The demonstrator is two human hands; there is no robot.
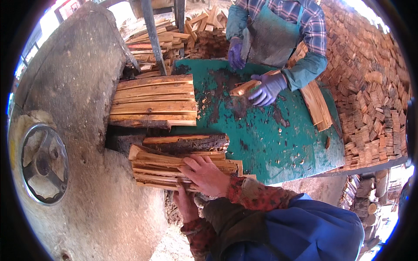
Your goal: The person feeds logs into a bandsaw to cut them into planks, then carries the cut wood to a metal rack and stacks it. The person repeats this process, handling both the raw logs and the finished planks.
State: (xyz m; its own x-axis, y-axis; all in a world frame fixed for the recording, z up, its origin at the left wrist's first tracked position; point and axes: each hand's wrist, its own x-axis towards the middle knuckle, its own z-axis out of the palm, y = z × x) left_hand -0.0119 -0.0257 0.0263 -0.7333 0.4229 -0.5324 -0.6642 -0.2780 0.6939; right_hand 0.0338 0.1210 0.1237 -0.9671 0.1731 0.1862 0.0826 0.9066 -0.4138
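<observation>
A row of split wooden slats [152, 167] lies at the near left edge of the green table. My right hand [209, 174] is laid across the top of these slats, its fingers curled over them. Lower down, my left hand [186, 204] grips the near side of the same row, and part of its fingers is hidden by the wood. Just beyond the slats rests a dark, bark-covered wood piece [187, 143]. Farther off, a second row of slats [152, 101] sits side by side at the table's left.
Across the green table [261, 143], a co-worker's gloved hand [269, 89] touches a wood piece [246, 88]. Long slats [316, 104] lie at the right side. A big worn machine body [82, 87] with a handwheel [43, 163] stands left. Wood is piled high [370, 87] at right.
</observation>
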